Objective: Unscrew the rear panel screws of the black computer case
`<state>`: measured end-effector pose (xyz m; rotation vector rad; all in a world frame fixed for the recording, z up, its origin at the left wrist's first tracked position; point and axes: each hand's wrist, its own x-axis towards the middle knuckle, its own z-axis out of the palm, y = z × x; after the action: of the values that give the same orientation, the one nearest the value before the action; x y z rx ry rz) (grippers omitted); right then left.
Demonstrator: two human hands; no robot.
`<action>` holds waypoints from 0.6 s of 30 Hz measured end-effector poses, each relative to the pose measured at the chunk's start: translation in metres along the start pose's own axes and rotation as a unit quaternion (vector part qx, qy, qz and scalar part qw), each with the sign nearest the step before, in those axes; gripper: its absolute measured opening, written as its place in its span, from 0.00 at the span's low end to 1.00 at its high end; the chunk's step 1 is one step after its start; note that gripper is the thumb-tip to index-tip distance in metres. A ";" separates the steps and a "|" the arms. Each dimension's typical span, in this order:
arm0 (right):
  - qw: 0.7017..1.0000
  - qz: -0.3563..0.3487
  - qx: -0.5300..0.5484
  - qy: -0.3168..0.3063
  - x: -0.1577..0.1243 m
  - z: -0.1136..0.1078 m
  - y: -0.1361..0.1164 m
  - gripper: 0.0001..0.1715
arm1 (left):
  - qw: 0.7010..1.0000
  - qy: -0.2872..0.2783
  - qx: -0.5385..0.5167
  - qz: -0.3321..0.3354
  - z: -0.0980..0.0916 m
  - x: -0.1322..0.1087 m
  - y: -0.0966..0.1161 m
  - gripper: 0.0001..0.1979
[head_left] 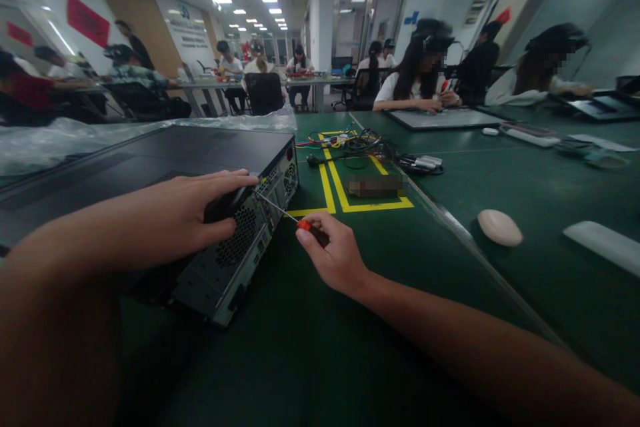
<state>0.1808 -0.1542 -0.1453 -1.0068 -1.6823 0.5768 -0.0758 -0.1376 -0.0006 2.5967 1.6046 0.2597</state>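
Observation:
A black desktop computer case (pixel 210 147) lies on its side, with its metal rear panel (pixel 240 240) turned toward the right. My left hand (pixel 215 200) rests at the top rear edge of the case, fingers stretched out and thumb apart. A dark shape shows between that thumb and the fingers; I cannot make out what it is. In my right hand (pixel 333 247) is a screwdriver (pixel 305 224) with a red and black handle, the fingers wrapped round it. Its thin shaft points up and left, and the tip reaches the rear panel close to my left fingertips.
Bundled cables (pixel 370 143) and a blurred-out item (pixel 377 185) lie by yellow tape (pixel 330 187) on the green table (pixel 400 253). A pale mouse (pixel 500 227) sits to the right. Clear plastic wrap (pixel 240 121) lies behind the case. Several people work across the room.

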 end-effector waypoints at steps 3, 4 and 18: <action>1.000 -0.009 -0.005 -0.007 0.000 0.000 0.000 0.11 | 0.999 -0.033 0.030 0.019 0.000 0.000 -0.002 0.38; 1.000 -0.007 -0.002 -0.009 0.000 0.000 0.000 0.11 | 0.999 -0.034 0.033 0.022 0.001 0.000 -0.003 0.38; 1.000 0.006 0.015 -0.006 -0.001 0.003 0.003 0.09 | 1.000 -0.017 0.005 0.011 0.000 0.000 0.000 0.38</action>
<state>0.1793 -0.1531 -0.1488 -0.9942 -1.6746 0.6154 -0.0758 -0.1377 -0.0008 2.6117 1.5718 0.2078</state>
